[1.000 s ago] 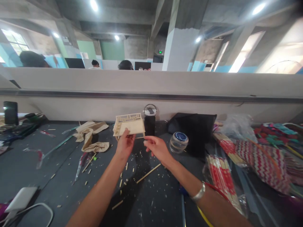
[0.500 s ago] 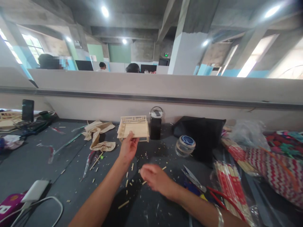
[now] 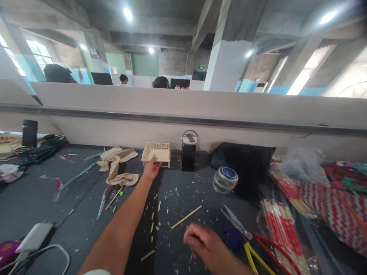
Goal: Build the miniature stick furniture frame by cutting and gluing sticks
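A small pale wooden model [image 3: 160,154], like a little bed or bench with a lattice back rail and short legs, is near the partition. My left hand [image 3: 152,168] grips its front edge, thumb on top. Low over the table at the lower middle is my right hand [image 3: 202,240], its fingers curled; whether anything is between them is hidden. Just beyond it lies a thin wooden stick [image 3: 186,217], with small cut pieces and chips scattered around.
A black phone [image 3: 188,157] stands right of the model. Further right are a lidded jar [image 3: 225,179], scissors [image 3: 236,221], yellow-handled pliers [image 3: 252,256] and bundled sticks [image 3: 282,229]. Crumpled cloth [image 3: 119,164] lies left; a white charger [image 3: 34,238] sits lower left.
My left hand has moved the model slightly left and away, toward the partition. My right hand has drawn back down and right, uncovering the thin stick.
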### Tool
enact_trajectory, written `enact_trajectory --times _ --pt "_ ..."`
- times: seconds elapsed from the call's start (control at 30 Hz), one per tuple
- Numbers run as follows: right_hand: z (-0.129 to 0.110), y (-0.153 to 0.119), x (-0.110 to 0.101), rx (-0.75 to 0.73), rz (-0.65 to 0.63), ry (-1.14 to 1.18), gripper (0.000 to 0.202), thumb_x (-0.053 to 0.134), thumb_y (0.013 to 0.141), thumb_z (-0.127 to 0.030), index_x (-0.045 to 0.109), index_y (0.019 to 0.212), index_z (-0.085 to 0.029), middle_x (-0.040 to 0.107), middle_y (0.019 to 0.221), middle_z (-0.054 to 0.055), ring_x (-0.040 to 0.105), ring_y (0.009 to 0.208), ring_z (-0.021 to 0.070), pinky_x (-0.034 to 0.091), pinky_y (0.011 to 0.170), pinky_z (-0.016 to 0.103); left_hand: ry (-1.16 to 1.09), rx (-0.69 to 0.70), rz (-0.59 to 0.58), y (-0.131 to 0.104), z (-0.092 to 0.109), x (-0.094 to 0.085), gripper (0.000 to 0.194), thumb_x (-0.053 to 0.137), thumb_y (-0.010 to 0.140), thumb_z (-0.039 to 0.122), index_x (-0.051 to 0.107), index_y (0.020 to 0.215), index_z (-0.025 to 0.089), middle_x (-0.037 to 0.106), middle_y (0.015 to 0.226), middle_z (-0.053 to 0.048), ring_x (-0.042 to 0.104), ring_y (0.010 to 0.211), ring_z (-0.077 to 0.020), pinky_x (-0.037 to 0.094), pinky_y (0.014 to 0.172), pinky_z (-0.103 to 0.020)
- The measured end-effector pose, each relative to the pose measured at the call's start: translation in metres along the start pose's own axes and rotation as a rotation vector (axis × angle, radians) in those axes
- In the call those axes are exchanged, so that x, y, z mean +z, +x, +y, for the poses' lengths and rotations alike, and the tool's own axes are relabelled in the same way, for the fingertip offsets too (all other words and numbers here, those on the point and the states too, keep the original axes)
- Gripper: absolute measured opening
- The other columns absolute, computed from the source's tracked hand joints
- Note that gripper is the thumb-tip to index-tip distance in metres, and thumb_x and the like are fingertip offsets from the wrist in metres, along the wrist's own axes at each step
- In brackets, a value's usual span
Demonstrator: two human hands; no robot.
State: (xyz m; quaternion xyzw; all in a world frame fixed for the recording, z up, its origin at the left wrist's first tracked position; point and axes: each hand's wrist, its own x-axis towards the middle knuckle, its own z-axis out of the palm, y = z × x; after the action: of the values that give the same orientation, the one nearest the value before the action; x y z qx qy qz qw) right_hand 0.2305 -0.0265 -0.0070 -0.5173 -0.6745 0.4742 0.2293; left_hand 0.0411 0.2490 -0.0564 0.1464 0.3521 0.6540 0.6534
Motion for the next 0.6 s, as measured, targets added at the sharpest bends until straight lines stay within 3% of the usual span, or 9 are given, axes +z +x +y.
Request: enact_trajectory --times 0.17,0.3,0.37,0.47,0.6 --pt "0.016 -0.003 0.004 -0.1 -0.002 -0.075 0.017 0.047 0.087 -0.028 0.058 0.078 -0.019 0.058 0.067 -0.002 0.056 0.065 0.0126 0.04 0.064 0.023 0.227 -0.043 -0.064 -0.01 -0.001 -0.017 0.021 0.064 0.087 0.029 0.064 0.095 0.01 0.069 0.089 -0.009 0.067 0.076 -0.018 0.056 0.071 -0.035" --pt "0.026 -0.01 0.001 -0.097 -0.079 -0.134 0.011 0.055 0.081 -0.024 0.063 0.074 -0.019 0.064 0.071 -0.001 0.057 0.067 0.0121 0.038 0.06 0.02 0.459 0.082 -0.098 -0.026 0.003 -0.034 0.012 0.075 0.075 0.021 0.067 0.079 0.013 0.07 0.077 -0.01 0.069 0.081 -0.023 0.054 0.08 -0.034" --pt "0.029 -0.013 -0.002 -0.086 -0.079 -0.164 0.01 0.058 0.08 -0.025 0.064 0.076 -0.02 0.066 0.074 0.0 0.058 0.069 0.0125 0.038 0.06 0.02 0.57 0.176 -0.143 -0.034 0.003 -0.039 0.009 0.075 0.073 0.016 0.069 0.077 0.018 0.072 0.085 -0.008 0.066 0.101 -0.0244 0.05 0.091 -0.031" --pt "0.029 -0.018 -0.006 -0.089 -0.03 -0.205 0.015 0.055 0.084 -0.031 0.065 0.081 -0.02 0.066 0.079 0.001 0.059 0.073 0.0138 0.04 0.064 0.022 0.729 0.272 -0.266 -0.043 -0.005 -0.04 0.021 0.079 0.065 0.012 0.071 0.081 0.023 0.071 0.11 -0.007 0.047 0.13 -0.0245 0.035 0.108 -0.03" --pt "0.025 -0.033 -0.008 -0.111 -0.015 -0.207 0.022 0.048 0.089 -0.035 0.065 0.087 -0.021 0.067 0.082 0.003 0.061 0.076 0.015 0.043 0.067 0.023 0.925 0.314 -0.516 -0.061 -0.027 -0.029 0.036 0.084 0.06 0.016 0.071 0.093 0.024 0.06 0.133 -0.01 0.033 0.14 -0.0255 0.016 0.117 -0.035"
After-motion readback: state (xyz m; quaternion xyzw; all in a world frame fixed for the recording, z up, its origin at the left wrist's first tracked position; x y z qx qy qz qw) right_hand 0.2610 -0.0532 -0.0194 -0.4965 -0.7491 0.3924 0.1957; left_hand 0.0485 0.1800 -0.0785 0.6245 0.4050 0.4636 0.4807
